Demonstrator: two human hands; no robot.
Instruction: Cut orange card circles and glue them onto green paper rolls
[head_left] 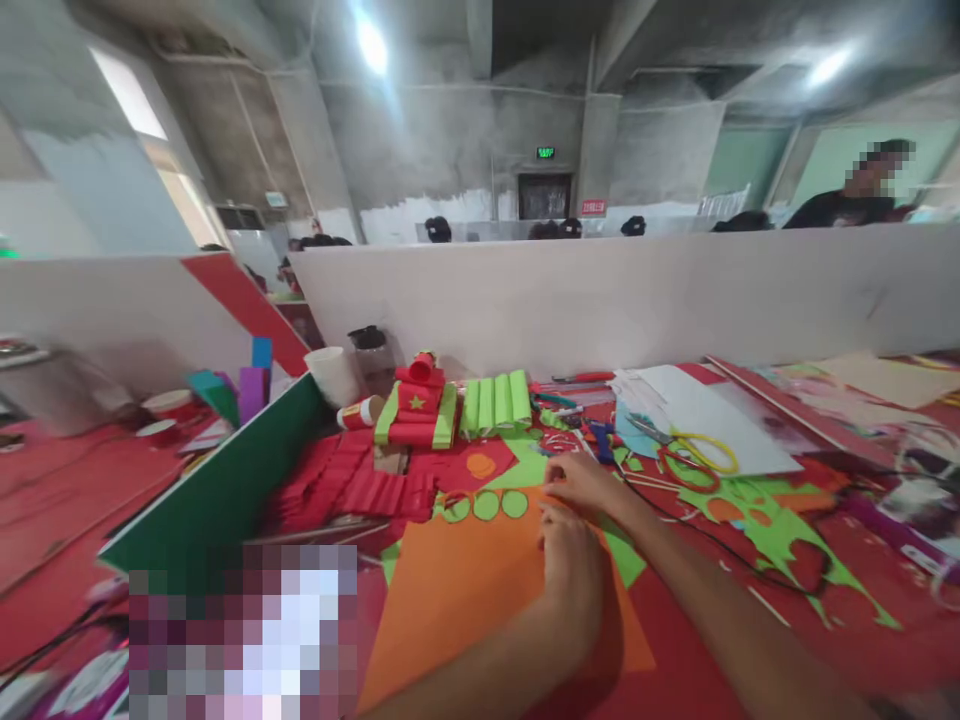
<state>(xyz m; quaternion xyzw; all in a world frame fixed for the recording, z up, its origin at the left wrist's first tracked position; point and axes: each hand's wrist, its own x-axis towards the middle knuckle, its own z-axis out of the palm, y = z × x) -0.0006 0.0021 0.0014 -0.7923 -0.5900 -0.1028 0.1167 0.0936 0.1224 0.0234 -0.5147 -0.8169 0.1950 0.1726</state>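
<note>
An orange paper sheet (pixel 465 600) lies in front of me. Along its far edge is a row of round holes with green showing through. My left hand (pixel 568 560) rests over its far right part, fingers curled inward. Just beyond it, my right hand (pixel 581 482) bends down at the sheet's far edge, fingers pinched together. Whatever sits between the fingers of either hand is hidden. Cut orange circles (pixel 481 466) lie on red paper just past the sheet. Scissors with yellow and red handles (pixel 701 455) lie to the right of my hands.
Folded red paper strips (pixel 352 490), a red-and-green paper model with a star (pixel 417 402) and green paper rolls (pixel 496 402) stand beyond the sheet. A green board (pixel 217 490) leans at left. Green scraps (pixel 810 560) and a black cord lie right. A white partition (pixel 525 300) closes the back.
</note>
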